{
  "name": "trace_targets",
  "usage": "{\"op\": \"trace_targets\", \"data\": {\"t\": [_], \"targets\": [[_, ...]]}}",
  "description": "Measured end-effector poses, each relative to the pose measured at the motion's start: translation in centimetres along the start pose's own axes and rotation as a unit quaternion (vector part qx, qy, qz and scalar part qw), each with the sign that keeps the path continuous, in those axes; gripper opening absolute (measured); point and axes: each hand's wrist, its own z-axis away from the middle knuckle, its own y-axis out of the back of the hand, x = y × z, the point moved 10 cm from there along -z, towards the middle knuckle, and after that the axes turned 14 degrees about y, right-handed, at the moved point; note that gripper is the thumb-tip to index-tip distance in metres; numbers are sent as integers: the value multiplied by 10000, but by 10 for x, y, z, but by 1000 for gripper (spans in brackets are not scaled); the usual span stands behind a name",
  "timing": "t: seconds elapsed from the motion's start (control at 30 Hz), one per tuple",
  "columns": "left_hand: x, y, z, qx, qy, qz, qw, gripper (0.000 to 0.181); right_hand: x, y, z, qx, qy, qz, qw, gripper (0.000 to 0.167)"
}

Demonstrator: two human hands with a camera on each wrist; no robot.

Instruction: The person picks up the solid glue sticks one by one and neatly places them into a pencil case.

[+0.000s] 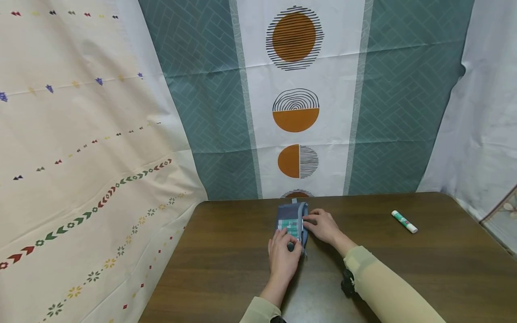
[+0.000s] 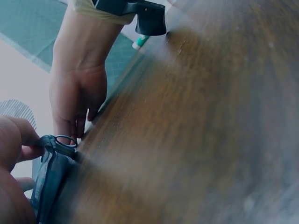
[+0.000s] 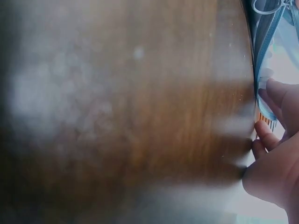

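A grey-blue zip pouch with a clear window lies near the table's far edge. Green-and-white sticks show through that window. At the pouch's near end, my left hand pinches the zippered edge between thumb and fingers. The zip's ring pull hangs beside those fingers in the left wrist view. My right hand is at the pouch's right side, thumb and fingertips holding the edge by the zip opening. In the right wrist view the zipper runs down to these fingers; what lies between the fingertips is partly hidden.
A green-and-white glue stick lies alone on the right side of the brown wooden table. Patterned curtains hang behind the table, and a cream cloth drapes along its left side.
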Motion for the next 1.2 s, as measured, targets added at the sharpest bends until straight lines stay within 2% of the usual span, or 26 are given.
{"op": "trace_targets", "data": {"t": [0.27,0.67,0.9,1.2], "targets": [[-1,0,-1,-18,54,-34,10000,20,1,-2,2,-89,28,23,10000,36],[3,2,1,12,-20,-27,10000,21,10,-4,2,62,268,-60,9996,41],[2,2,1,14,-3,-3,10000,22,7,0,3,-180,250,-166,9994,42],[0,0,0,-90,154,65,9998,22,12,6,10,-377,391,-922,9943,55]]}}
